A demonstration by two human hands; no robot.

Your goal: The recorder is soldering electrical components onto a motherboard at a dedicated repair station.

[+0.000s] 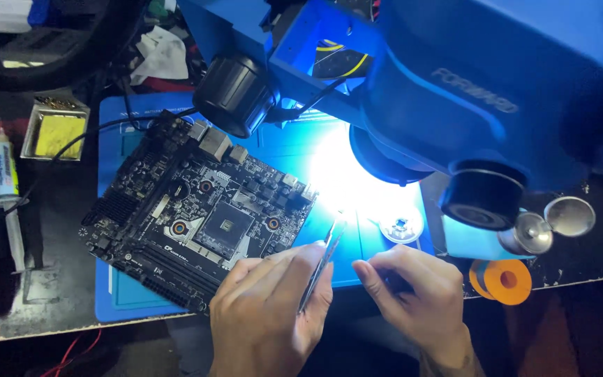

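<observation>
Left hand point(266, 307) clamped on slim metal tweezers point(322, 262), tips in glare right of black square circuit board point(197, 209). Right hand point(413, 290) curled shut, contents unclear; board looks untouched.

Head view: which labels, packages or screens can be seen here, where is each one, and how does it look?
Syringe: far left, beside the blue mat; slim white tube with a yellow and blue label.
Microscope: upper right, above the mat; blue body with raised lettering on its side.
Circuit board: on the mat, black, with a small white printed mark near its lower edge.
No screens in view.
</observation>
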